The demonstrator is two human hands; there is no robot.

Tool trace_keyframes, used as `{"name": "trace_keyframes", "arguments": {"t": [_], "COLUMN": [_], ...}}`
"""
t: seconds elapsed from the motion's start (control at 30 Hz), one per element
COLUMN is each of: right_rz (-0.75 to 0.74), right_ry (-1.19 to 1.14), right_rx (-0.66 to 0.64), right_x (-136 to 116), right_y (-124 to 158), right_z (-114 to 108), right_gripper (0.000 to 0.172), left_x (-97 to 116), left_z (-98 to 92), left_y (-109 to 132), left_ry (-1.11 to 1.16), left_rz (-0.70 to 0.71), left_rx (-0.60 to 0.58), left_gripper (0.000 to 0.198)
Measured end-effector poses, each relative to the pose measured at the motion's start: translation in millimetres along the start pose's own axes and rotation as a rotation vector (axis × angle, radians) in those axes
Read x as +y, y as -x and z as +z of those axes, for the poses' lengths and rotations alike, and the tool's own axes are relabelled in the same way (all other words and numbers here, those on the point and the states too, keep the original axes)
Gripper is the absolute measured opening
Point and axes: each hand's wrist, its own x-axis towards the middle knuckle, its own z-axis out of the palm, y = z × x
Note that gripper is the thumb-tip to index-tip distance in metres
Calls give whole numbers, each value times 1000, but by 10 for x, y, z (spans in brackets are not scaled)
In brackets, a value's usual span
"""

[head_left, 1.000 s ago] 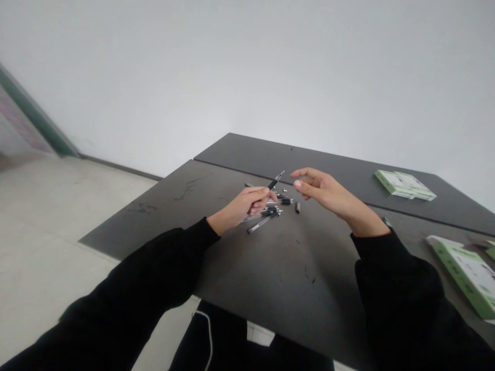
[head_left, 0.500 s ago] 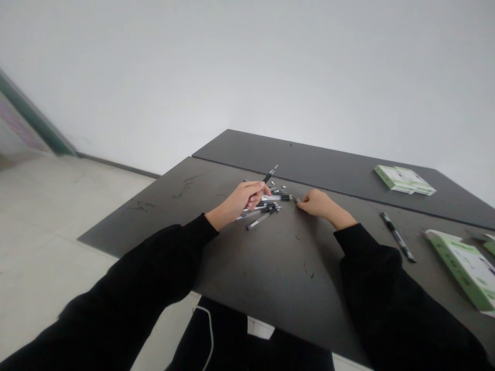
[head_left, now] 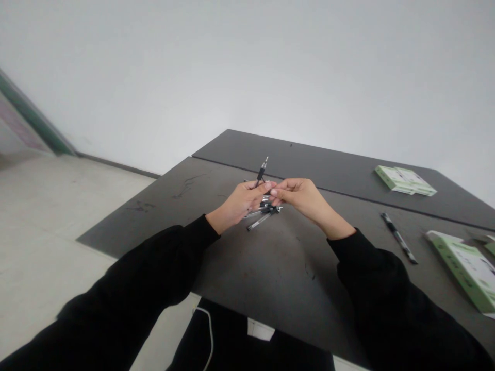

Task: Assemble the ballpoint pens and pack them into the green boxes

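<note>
My left hand is closed on a pen with a clear barrel and black grip, its silver tip pointing up and away. Close against its fingertips, my right hand pinches thumb to forefinger. A small dark pen part seems to be in that pinch, mostly hidden by the fingers. Beneath both hands lies a loose pile of clear pens with black grips, their tips to the right. The hands cover much of this pile.
A single pen lies to the right on the dark table. Beyond it stand a green and white box at the right and more such boxes at the back. A seam crosses the table. A white wall rises behind.
My right hand has moved left and up from the table beside the pile to my left fingertips, bringing a small dark pen part. The pen in my left hand now stands more upright.
</note>
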Motion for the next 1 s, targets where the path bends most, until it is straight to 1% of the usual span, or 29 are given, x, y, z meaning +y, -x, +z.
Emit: {"name": "trace_keyframes", "arguments": {"t": [0.07,0.1,0.17,0.2,0.23,0.3,0.33,0.43,0.5,0.6,0.77,0.93,1.0], "right_rz": [-27,-46,-69,-63,-53,-41,-40,-41,-38,-38,-75,-88,-81], "right_ry": [93,164,353,467,584,740,778,809,827,843,880,890,878], "right_rx": [24,75,225,280,305,297,279,239,221,192,143,111,113], "right_x": [107,180,355,450,544,716,788,937,992,1037,1065,1063,1058], "right_y": [-66,-111,-212,-261,-307,-381,-412,-497,-562,-653,-708,-695,-700], "right_z": [-125,-217,-419,-511,-589,-686,-705,-693,-675,-681,-710,-715,-716], "right_gripper": [39,37,26,21,22,27,28,28,28,27,15,13,19], "left_x": [8,11,14,14,14,9,5,-14,-28,-47,-85,-70,-38], "left_z": [-24,-34,-46,-45,-40,-19,-6,30,42,41,30,30,12], "left_y": [-10,-13,-9,-2,8,33,46,77,86,84,78,73,61], "left_ry": [13,16,-4,-23,-43,-83,-100,-143,-159,-172,-194,-252,-282], "left_rz": [-7,-25,-82,-111,-135,-173,-190,-228,-233,-234,-244,-224,-210], "left_rx": [8,-6,-62,-92,-116,-156,-177,-237,-246,-253,-297,-283,-251], "left_gripper": [28,29,29,29,28,28,28,28,27,26,27,28,30]}}
